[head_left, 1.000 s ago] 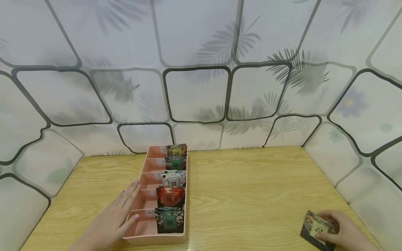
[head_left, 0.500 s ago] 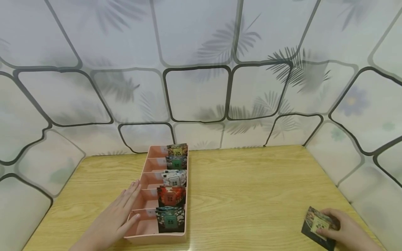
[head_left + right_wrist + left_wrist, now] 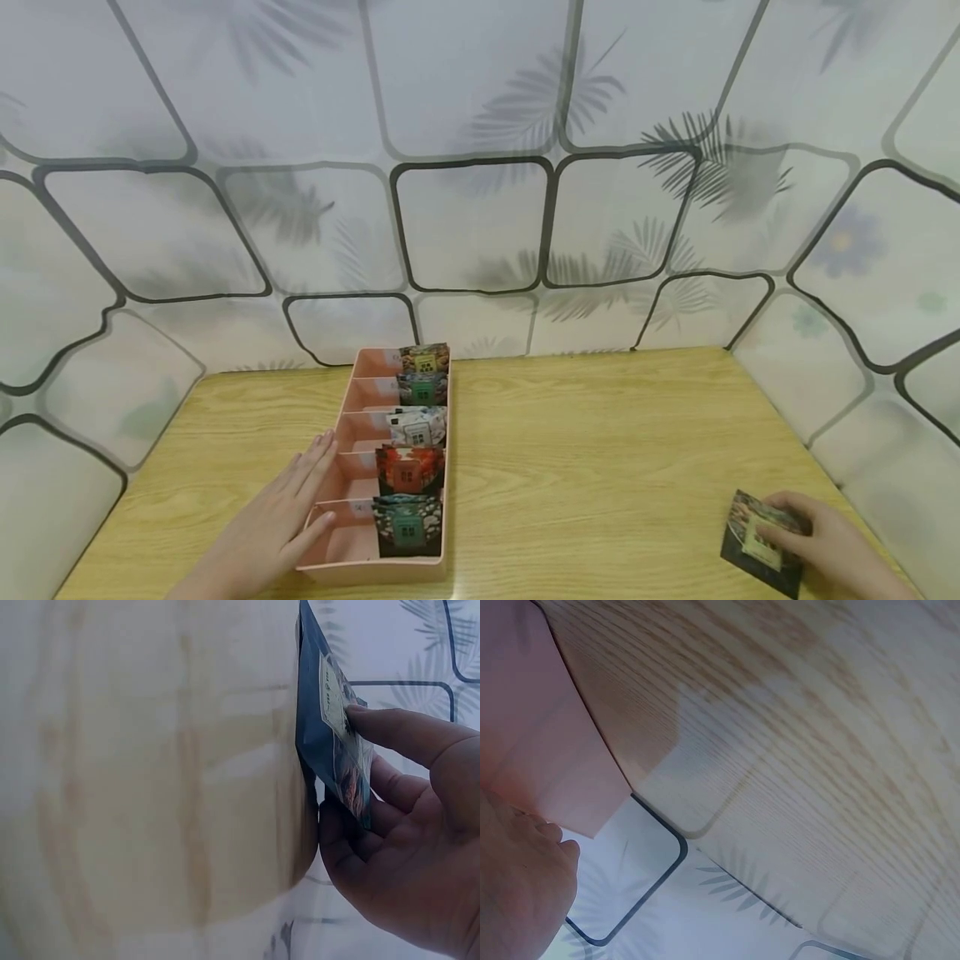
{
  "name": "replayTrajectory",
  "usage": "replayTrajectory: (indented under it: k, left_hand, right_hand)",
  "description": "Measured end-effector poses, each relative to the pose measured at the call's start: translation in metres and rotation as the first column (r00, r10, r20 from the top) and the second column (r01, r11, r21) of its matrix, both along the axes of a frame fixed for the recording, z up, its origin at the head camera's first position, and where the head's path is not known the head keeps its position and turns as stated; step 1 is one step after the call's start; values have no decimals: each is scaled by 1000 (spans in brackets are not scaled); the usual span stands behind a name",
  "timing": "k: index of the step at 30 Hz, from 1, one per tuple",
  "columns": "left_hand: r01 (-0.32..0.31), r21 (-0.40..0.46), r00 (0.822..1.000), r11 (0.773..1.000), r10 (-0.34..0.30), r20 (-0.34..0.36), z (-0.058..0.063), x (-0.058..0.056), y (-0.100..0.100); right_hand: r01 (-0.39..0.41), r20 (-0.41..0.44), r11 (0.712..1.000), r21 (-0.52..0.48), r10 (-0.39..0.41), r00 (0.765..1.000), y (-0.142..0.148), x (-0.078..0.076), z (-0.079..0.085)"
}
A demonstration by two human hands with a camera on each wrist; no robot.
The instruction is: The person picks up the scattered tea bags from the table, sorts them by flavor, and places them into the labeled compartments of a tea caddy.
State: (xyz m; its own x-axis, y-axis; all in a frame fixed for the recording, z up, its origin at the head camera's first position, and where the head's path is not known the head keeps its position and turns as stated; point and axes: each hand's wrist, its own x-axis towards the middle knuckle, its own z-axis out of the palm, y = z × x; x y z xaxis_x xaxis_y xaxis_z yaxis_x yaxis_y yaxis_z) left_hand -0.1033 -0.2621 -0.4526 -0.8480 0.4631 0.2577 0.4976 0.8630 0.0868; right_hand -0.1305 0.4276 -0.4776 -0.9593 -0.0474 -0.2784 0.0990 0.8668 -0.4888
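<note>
Toward the left of the table stands a pink divided box (image 3: 375, 573), its compartments in one row running away from me. My left hand (image 3: 258, 517) lies along the box's left wall, fingers straight, thumb reaching over the front compartment. In the left wrist view its knuckles sit at the pink wall. At the far right, my right hand (image 3: 817, 537) pinches a dark sachet with a yellow label (image 3: 759, 557), thumb on the printed face. The right wrist view shows this sachet (image 3: 330, 712) tilted, its edge close to the table, fingers curled behind it.
Upright sachets fill the compartments' right ends: dark green-labelled (image 3: 407, 530), red (image 3: 408, 472), white (image 3: 417, 427), another green-labelled (image 3: 422, 389) and yellow-labelled (image 3: 424, 360) at the back. Patterned cloth walls (image 3: 480, 225) enclose the wooden table (image 3: 585, 450).
The right hand and its sachet shift very slightly, the sachet's top edge rising a little and the thumb sliding higher on its face. The left hand and the box stay put.
</note>
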Motion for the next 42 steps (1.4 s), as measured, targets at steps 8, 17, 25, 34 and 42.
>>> replayTrajectory:
  k: [8, 17, 25, 34, 42]
  left_hand:
    - [4, 1, 1000, 1000, -4, -5, -1, 0, 1]
    - [11, 10, 1000, 1000, -11, -3, -1, 0, 0]
    - [2, 17, 1000, 1000, -2, 10, -1, 0, 0]
    - [-15, 13, 999, 1000, 14, 32, 0, 0, 0]
    - [-7, -1, 1000, 1000, 7, 4, -1, -1, 0]
  right_hand:
    - [1, -61, 1000, 15, -1, 998, -13, -12, 8]
    - [-29, -60, 988, -154, 20, 998, -42, -29, 27]
    - [-92, -139, 975, -202, 65, 988, -72, -45, 42]
    - [-168, -193, 929, -331, 108, 975, -113, -68, 60]
    - [-180, -198, 913, -367, 113, 974, -146, -92, 76]
